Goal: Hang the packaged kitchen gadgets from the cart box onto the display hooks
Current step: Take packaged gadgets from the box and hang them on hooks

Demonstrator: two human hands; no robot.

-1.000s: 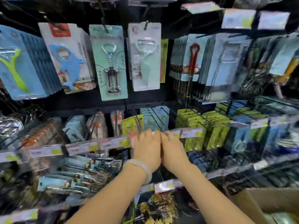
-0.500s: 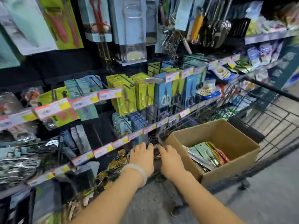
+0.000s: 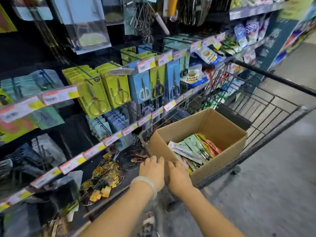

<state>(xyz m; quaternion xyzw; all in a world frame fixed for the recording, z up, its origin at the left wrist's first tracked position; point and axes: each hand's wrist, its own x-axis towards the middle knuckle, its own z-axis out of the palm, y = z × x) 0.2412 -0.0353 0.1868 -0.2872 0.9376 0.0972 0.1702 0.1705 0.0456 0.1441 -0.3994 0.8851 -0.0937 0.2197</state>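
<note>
A brown cardboard box (image 3: pixel 220 127) sits in a black wire cart (image 3: pixel 266 106) at the right. Inside it lie several packaged kitchen gadgets (image 3: pixel 195 149), pale green, white and red-yellow cards. My left hand (image 3: pixel 152 170), with a pale bangle on the wrist, hovers by the box's near left corner, fingers relaxed and empty. My right hand (image 3: pixel 179 177) lies right beside it against the box's near edge, fingers extended, holding nothing. Display hooks (image 3: pixel 85 74) on the shelving at the left carry green and blue scissor packs (image 3: pixel 118 88).
Rows of price tags (image 3: pixel 59 96) run along the hook rails. Wire strainers with yellow tags (image 3: pixel 104 178) lie on the bottom shelf by my left hand. Whisks and utensils (image 3: pixel 148 23) hang at the top. Grey aisle floor (image 3: pixel 273 185) spreads to the right.
My view has swung right and down from the upper hooks to the cart. Both hands have dropped together from the price rail to the near edge of the box.
</note>
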